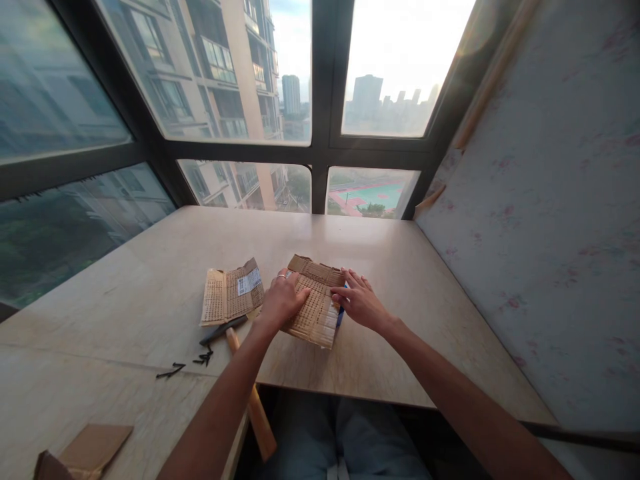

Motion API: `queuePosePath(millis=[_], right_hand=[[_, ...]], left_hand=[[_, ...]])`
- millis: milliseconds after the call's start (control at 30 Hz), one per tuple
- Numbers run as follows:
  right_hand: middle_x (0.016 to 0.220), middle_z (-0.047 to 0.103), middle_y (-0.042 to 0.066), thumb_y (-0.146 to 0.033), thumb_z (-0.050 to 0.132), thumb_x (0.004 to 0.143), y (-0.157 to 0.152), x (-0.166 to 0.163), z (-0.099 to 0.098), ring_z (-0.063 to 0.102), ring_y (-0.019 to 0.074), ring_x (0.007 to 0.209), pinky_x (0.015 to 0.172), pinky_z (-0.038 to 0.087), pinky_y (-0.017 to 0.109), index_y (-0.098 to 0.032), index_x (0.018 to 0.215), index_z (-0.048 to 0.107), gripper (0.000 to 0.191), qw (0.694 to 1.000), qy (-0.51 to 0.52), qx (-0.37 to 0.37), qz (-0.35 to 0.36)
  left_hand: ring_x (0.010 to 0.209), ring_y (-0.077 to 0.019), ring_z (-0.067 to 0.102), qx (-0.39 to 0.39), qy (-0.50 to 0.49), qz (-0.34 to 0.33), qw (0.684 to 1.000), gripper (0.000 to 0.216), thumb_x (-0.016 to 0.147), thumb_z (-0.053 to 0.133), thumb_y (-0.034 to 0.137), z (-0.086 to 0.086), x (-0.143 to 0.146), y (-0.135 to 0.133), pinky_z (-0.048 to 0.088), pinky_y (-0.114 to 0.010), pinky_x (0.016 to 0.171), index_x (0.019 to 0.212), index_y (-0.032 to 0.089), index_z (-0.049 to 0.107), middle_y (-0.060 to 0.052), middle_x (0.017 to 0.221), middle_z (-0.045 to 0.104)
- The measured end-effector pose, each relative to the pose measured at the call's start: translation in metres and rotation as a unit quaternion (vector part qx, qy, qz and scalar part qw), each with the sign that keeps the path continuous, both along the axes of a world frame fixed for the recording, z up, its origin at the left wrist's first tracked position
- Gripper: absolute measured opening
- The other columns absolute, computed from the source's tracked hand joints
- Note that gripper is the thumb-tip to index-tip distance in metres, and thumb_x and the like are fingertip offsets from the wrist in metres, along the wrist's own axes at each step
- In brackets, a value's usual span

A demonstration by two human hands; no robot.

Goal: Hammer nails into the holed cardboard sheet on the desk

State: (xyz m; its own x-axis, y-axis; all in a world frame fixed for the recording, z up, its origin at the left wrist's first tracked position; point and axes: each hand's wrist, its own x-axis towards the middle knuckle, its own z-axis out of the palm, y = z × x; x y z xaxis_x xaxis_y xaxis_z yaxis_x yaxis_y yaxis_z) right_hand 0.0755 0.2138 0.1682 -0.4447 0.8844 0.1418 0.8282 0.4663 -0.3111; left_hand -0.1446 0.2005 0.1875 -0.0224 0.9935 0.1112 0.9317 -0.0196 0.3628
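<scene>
A piece of perforated brown cardboard [315,300] lies in front of me at a slight tilt, with creased flaps along its edges. My left hand [286,299], a ring on one finger, grips its left side with the thumb on top. At the right edge, my right hand [361,300] holds the cardboard with bent fingers. Something blue [341,315] peeks out under that edge; most of it is hidden. Beside my left forearm lies a hammer [257,410] with a wooden handle, whose dark head rests on the marble-like surface.
Another perforated cardboard piece [231,293] with a white label lies to the left. Several black screws or nails [204,358] are scattered near the hammer head. Folded cardboard [95,448] sits at the lower left. Windows [320,153] and a flowered wall [540,233] border the ledge [400,360].
</scene>
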Motion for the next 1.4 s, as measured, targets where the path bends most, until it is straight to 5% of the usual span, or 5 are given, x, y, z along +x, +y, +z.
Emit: queuePosePath(millis=[300, 433, 633, 1167, 1400], right_hand=[[0.156, 0.032, 0.017, -0.034, 0.050, 0.096, 0.001, 0.016, -0.020, 0.025, 0.0292, 0.145, 0.115, 0.023, 0.054, -0.020, 0.136, 0.057, 0.043, 0.986, 0.165, -0.017, -0.002], [0.153, 0.038, 0.018, -0.048, 0.056, 0.090, -0.001, 0.023, -0.043, 0.036, 0.0301, 0.141, 0.112, 0.032, 0.052, -0.017, 0.149, 0.038, 0.069, 0.939, 0.322, -0.113, -0.051], [0.144, 0.050, 0.016, -0.048, 0.071, 0.076, 0.003, 0.024, -0.059, 0.048, 0.0315, 0.131, 0.108, 0.039, 0.050, -0.019, 0.141, 0.045, 0.076, 0.869, 0.427, -0.238, -0.077], [0.082, 0.061, 0.000, -0.024, 0.067, 0.071, -0.022, 0.020, -0.023, 0.060, 0.0148, 0.072, 0.068, 0.052, 0.030, -0.016, 0.116, 0.056, 0.048, 0.865, 0.439, -0.225, -0.090], [0.086, 0.059, 0.001, -0.031, 0.065, 0.073, -0.035, 0.024, -0.016, 0.061, 0.0147, 0.070, 0.064, 0.050, 0.029, -0.016, 0.118, 0.052, 0.050, 0.870, 0.410, -0.248, -0.114]], left_hand=[[0.118, -0.0288, 0.056, -0.012, -0.050, -0.012, 0.999, 0.044, 0.086, 0.058, 0.045, -0.003, -0.002, -0.013, 0.042, -0.036, 0.097, 0.118, 0.014, 0.059, -0.018, 0.128, 0.057], [0.117, -0.0285, 0.058, -0.018, -0.085, -0.004, 0.996, 0.051, 0.086, 0.057, 0.048, -0.015, -0.003, -0.020, 0.043, -0.036, 0.096, 0.123, 0.013, 0.057, -0.018, 0.126, 0.059], [0.118, -0.0284, 0.058, -0.025, -0.125, 0.007, 0.992, 0.057, 0.087, 0.054, 0.050, -0.027, -0.001, -0.026, 0.044, -0.035, 0.096, 0.127, 0.011, 0.055, -0.019, 0.130, 0.058], [0.116, -0.0293, 0.060, -0.044, -0.260, 0.078, 0.961, 0.060, 0.080, 0.062, 0.045, -0.031, -0.011, -0.035, 0.046, -0.038, 0.097, 0.128, 0.010, 0.055, -0.019, 0.127, 0.063], [0.112, -0.0294, 0.063, -0.039, -0.297, 0.086, 0.950, 0.058, 0.078, 0.064, 0.043, -0.038, -0.013, -0.037, 0.050, -0.038, 0.090, 0.126, 0.011, 0.059, -0.017, 0.128, 0.063]])
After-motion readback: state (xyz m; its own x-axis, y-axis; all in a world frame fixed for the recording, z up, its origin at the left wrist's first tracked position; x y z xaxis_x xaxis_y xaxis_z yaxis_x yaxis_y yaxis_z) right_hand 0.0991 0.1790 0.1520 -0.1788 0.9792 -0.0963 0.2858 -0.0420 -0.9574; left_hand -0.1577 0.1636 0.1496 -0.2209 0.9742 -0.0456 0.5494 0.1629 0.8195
